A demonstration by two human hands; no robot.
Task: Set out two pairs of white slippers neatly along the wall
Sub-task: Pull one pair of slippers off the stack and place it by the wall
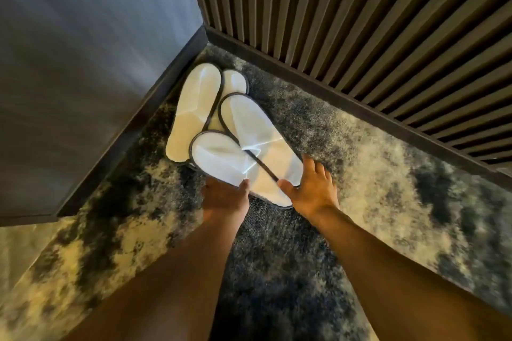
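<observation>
Four white slippers with dark trim lie overlapping on the carpet in the corner, toes toward the walls. One slipper (191, 111) lies along the left wall, and another (235, 81) is partly hidden behind it. My left hand (224, 198) pinches the heel of the near-left slipper (219, 155), thumb on top. That slipper overlaps the right slipper (249, 122). My right hand (313, 188) grips the right slipper's heel end, with the thumb on its sole and the fingers spread along its right edge.
A smooth grey wall (83, 50) with a dark skirting board stands on the left. A ribbed dark wood wall (360, 22) runs along the back right. A mottled dark and cream carpet (388, 188) stretches to the right along the ribbed wall.
</observation>
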